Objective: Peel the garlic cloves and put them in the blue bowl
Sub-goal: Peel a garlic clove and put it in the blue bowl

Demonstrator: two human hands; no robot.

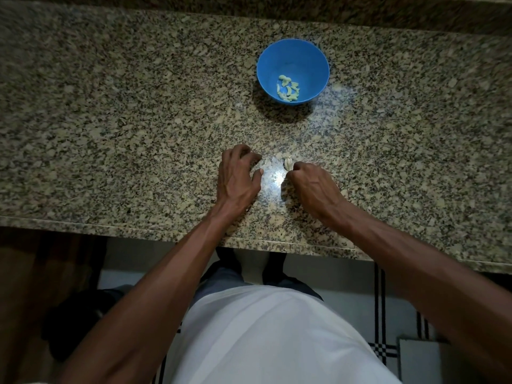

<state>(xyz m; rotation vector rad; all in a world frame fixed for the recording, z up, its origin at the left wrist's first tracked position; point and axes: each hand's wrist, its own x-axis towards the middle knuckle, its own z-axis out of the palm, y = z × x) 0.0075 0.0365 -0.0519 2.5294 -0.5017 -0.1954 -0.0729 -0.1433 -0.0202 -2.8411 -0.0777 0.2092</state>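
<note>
A blue bowl (293,55) stands on the speckled granite counter (110,120), far from me and a little right of centre. Several pale peeled garlic cloves (288,88) lie in its bottom. Nearer to me, one garlic clove (288,163) with papery skin lies on the counter. My right hand (313,187) is curled with its fingertips touching the clove's right side. My left hand (238,176) rests on the counter to the left of the clove, fingers bent and apart, holding nothing.
The counter's front edge (166,231) runs just below my wrists. A raised granite backsplash (249,6) borders the far side. Beneath the counter I see a tiled floor (346,273) with black lines and my white shirt.
</note>
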